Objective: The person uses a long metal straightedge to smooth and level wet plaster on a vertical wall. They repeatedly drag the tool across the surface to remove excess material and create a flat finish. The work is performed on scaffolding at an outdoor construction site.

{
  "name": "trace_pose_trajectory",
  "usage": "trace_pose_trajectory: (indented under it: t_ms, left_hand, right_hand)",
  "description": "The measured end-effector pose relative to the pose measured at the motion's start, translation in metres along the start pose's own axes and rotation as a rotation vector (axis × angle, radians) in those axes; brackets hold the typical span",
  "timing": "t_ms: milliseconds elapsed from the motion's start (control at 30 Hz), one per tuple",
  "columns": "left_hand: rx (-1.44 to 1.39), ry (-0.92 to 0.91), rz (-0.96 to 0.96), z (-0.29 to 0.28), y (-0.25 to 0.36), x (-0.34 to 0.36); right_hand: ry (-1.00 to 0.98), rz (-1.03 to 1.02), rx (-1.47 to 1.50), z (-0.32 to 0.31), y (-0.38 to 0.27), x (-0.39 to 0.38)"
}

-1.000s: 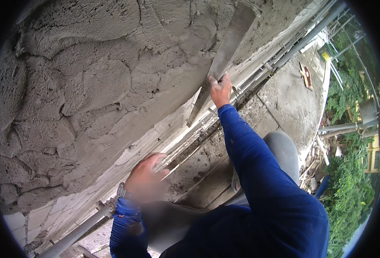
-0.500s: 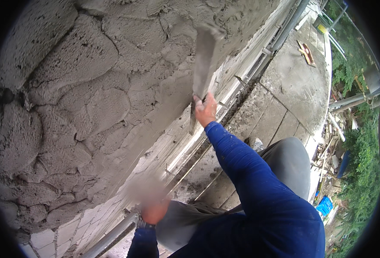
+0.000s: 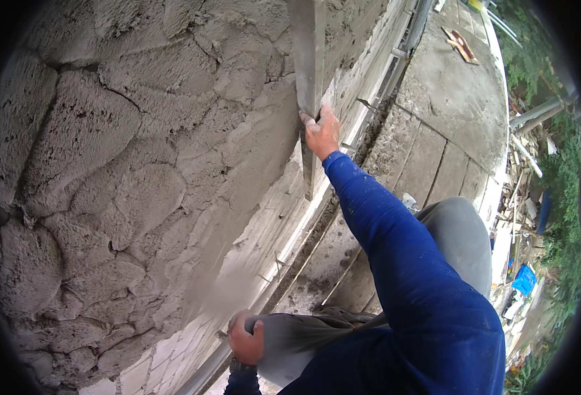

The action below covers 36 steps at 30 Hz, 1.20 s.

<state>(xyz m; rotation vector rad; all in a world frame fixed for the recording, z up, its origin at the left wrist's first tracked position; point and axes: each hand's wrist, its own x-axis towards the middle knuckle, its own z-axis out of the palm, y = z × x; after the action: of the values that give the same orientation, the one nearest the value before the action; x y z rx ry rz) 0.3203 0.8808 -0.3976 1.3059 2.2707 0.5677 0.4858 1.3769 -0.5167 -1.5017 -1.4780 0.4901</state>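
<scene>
My right hand (image 3: 323,135), at the end of a blue sleeve, is closed round a long, flat metal straightedge (image 3: 307,59) lying against the wet grey mortar wall (image 3: 126,164). The mortar is rough and cracked on the left, smoother along the band beside the straightedge, with pale bare blockwork (image 3: 139,374) at its edge. My left hand (image 3: 244,339) grips my grey-trousered knee (image 3: 280,339), fingers curled over it.
A grey board walkway (image 3: 455,112) runs alongside the wall, with a wooden float (image 3: 461,46) lying on it. Metal scaffold tubes (image 3: 537,113), scattered debris, a blue plastic item (image 3: 524,282) and green plants lie beyond the walkway's edge on the right.
My right hand and the straightedge have moved left and turned more upright in view. My left hand has moved down from near the wall onto my knee. The view has shifted.
</scene>
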Motion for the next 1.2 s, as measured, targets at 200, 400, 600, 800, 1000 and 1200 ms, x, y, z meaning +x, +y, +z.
trace_pose_trajectory:
  t_ms: [200, 400, 600, 800, 1000, 1200]
  left_hand:
    - [0.009, -0.024, 0.037, 0.005, -0.002, 0.007]
    - [0.066, -0.059, 0.022, 0.01, 0.009, 0.028]
    - [0.09, -0.055, 0.016, 0.028, 0.007, 0.047]
    - [0.065, -0.026, -0.021, 0.034, 0.032, 0.05]
    - [0.064, 0.013, -0.111, 0.043, 0.068, 0.05]
    - [0.139, 0.043, -0.135, 0.064, 0.104, 0.064]
  right_hand:
    - [-0.074, -0.096, 0.082, 0.005, -0.033, -0.09]
    - [-0.225, -0.102, 0.174, -0.006, -0.071, -0.151]
    - [-0.096, -0.078, 0.248, -0.011, -0.048, -0.113]
    - [0.015, 0.147, 0.173, -0.007, 0.021, 0.02]
    - [0.161, 0.189, 0.209, -0.012, 0.059, 0.116]
    - [0.127, 0.156, 0.266, -0.016, 0.082, 0.172]
